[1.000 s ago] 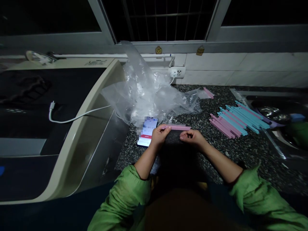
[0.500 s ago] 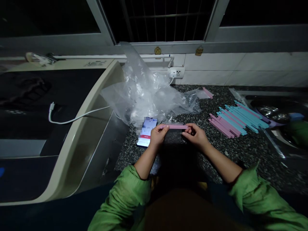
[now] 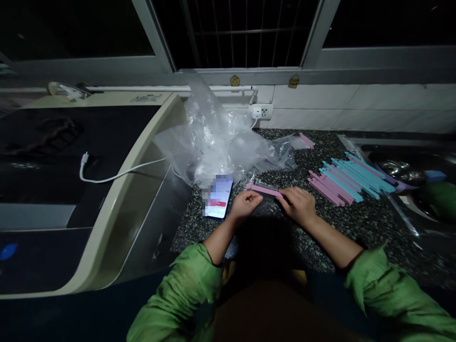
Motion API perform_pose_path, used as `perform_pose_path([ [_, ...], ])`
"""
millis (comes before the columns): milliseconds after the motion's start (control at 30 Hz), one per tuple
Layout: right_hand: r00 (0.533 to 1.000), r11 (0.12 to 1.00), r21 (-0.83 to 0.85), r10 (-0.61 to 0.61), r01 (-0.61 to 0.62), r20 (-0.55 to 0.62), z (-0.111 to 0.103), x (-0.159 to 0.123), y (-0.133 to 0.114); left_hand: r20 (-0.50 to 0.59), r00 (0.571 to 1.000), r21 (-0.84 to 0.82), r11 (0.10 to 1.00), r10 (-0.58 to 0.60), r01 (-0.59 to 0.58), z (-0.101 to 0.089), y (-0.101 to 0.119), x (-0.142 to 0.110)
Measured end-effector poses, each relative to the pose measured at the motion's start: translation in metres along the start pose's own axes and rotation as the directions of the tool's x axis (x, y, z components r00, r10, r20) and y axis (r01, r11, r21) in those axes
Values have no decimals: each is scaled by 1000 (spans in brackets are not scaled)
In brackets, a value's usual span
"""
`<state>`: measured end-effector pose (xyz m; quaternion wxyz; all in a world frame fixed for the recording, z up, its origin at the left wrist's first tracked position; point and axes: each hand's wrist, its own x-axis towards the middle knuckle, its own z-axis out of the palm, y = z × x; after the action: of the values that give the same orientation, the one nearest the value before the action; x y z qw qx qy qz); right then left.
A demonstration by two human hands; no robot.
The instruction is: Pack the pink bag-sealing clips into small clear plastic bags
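Observation:
A slim pink plastic strip (image 3: 264,190) slants slightly down to the right above the dark counter. My right hand (image 3: 298,203) pinches its right end between thumb and fingers. Just below the strip's left part, my left hand (image 3: 245,205) is closed, fingertips together; what they grip, if anything, I cannot make out. Clear plastic film (image 3: 267,184) shows behind and under the strip. To the right, several pink strips (image 3: 329,189) and blue strips (image 3: 359,175) lie side by side in a loose row.
A lit phone (image 3: 219,202) lies left of my hands. Crumpled clear plastic bags (image 3: 224,142) heap up behind it. Another pink piece (image 3: 306,140) lies at the back. A washing machine-like appliance (image 3: 117,190) with a white cable (image 3: 124,175) stands left; a sink (image 3: 402,161) is right.
The strip, level before, has tilted down at its right end and shifted slightly right. My left hand has come off its left end and closed below it; my right hand has moved onto the right end.

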<state>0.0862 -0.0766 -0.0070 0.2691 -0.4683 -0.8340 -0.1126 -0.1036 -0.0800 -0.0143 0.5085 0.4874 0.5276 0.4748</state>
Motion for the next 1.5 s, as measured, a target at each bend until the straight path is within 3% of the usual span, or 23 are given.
perform_pose_path([
  [100, 1000, 999, -47, -4, 4, 6, -1, -4, 10, -15, 998, 61, 996, 65, -64, 12, -5, 4],
  [233, 998, 997, -51, 59, -58, 16, -5, -5, 30, -54, 996, 22, 997, 76, -75, 36, -7, 16],
  [367, 985, 982, -77, 171, -173, -28, -13, -1, 56, -73, 966, 23, 969, 246, -245, 65, -8, 35],
  [500, 960, 950, -135, 277, -281, -45, -21, 6, 86, 49, 897, 175, 880, 440, -442, 94, -8, 56],
  [633, 924, 908, -175, 381, -381, -36, -22, 15, 113, 175, 849, 314, 789, 498, -528, 121, -6, 81],
  [767, 872, 848, -233, 490, -475, 4, -21, 28, 137, 227, 832, 379, 741, 507, -555, 146, -2, 108],
  [967, 777, 752, -293, 627, -590, 46, -8, 60, 172, 215, 855, 422, 745, 471, -517, 169, 2, 134],
  [1300, 649, 648, -404, 745, -646, 156, 24, 99, 189, 260, 910, 629, 658, 324, -414, 175, 9, 154],
  [1500, 644, 656, -422, 740, -626, 195, 33, 102, 188, 239, 928, 704, 608, 285, -368, 176, 12, 154],
])
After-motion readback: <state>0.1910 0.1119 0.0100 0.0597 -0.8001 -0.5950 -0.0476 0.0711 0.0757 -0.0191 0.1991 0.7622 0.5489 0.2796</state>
